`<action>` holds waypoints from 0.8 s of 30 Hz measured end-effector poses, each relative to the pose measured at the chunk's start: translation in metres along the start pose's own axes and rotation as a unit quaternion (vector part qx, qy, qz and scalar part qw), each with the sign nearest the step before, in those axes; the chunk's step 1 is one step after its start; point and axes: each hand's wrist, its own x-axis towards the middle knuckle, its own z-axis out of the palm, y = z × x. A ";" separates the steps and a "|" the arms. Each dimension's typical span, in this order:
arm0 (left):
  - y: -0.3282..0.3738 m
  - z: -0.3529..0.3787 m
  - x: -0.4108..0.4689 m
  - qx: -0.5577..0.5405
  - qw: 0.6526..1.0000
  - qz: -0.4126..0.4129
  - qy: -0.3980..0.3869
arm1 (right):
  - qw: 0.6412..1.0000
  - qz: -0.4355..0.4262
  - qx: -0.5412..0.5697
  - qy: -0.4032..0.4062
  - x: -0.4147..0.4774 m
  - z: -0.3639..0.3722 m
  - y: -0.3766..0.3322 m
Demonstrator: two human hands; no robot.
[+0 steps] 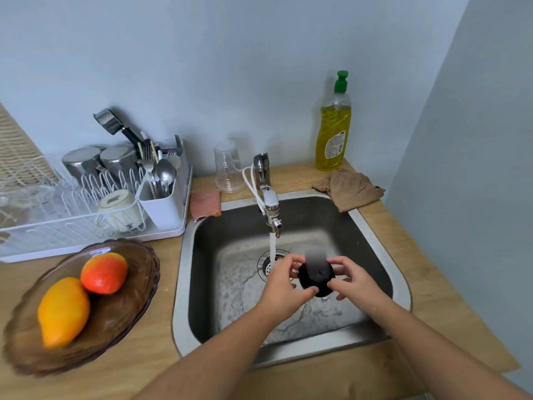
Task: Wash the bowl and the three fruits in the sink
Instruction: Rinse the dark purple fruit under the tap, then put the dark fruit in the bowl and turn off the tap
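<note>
Pinching a dark fruit (315,280), both hands (284,281) (354,280) hang over the sink (181,284), well apart from its rim

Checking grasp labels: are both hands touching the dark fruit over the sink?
Touching. Head view: the left hand and right hand both pinch the dark fruit, with no gap showing.

Dark fruit (316,282) — top seemingly blurred, dish rack (167,230) cropped left

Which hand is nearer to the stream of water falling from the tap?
Left. The left hand holds the dark fruit right beside the water stream; the right hand holds the fruit's far side, away from the stream.
</note>
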 end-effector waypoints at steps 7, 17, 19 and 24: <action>-0.024 -0.066 -0.045 0.014 0.999 -0.040 0.030 | 0.990 -0.012 -0.031 -0.134 -0.003 0.059 -0.028; -0.005 -0.206 -0.090 0.048 0.970 -0.011 0.239 | 0.967 -0.168 -0.013 -0.191 0.016 0.177 -0.138; -0.005 -0.230 -0.098 0.057 0.960 -0.009 0.274 | 0.959 -0.202 -0.021 -0.199 0.021 0.201 -0.158; -0.029 -0.262 -0.121 0.069 0.945 -0.065 0.312 | 0.943 -0.223 -0.067 -0.238 0.027 0.250 -0.170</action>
